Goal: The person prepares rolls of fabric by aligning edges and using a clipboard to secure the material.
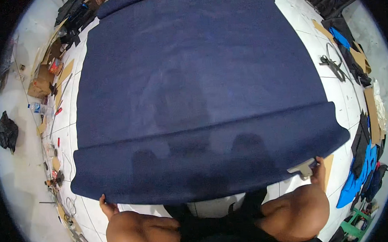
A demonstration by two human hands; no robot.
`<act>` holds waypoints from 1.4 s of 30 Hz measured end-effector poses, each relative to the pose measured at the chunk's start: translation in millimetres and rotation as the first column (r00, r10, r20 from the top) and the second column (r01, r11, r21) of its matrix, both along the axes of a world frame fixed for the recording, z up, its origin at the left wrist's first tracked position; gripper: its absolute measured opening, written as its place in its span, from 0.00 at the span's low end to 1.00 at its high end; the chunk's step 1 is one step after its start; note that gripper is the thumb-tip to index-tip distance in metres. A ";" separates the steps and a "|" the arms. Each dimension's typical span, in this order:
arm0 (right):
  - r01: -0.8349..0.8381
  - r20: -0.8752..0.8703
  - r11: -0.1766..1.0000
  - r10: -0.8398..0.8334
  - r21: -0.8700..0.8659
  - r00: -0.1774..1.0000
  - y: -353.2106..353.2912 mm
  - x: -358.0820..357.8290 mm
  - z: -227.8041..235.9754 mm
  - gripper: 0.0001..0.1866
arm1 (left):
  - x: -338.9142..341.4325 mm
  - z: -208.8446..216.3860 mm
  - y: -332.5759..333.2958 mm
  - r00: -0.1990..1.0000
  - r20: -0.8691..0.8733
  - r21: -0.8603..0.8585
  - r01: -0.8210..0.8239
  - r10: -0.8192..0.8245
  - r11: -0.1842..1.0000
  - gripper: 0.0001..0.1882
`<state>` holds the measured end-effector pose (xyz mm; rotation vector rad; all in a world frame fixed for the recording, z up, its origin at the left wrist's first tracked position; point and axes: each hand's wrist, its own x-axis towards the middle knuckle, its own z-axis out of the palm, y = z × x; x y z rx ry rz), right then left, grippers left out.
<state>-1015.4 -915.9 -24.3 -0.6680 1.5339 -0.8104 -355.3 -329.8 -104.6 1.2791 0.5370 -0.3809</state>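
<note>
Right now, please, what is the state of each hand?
Left hand: closed on the near edge of the dark blue cloth.
Right hand: at the same edge, beside a flat grey piece; its grip cannot be told.

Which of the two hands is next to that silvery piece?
The right hand, right beside the silvery piece; the left hand is far from it, at the blue fabric's edge.

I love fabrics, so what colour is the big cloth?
The big cloth is dark navy blue, best seen in the head view.
</note>
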 end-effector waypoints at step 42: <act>-0.007 0.165 0.994 0.025 -0.110 0.986 -92.3 177.4 -107.2 0.29 | 88.4 -50.3 -187.4 0.985 -0.011 0.048 0.171 -0.171 0.984 0.28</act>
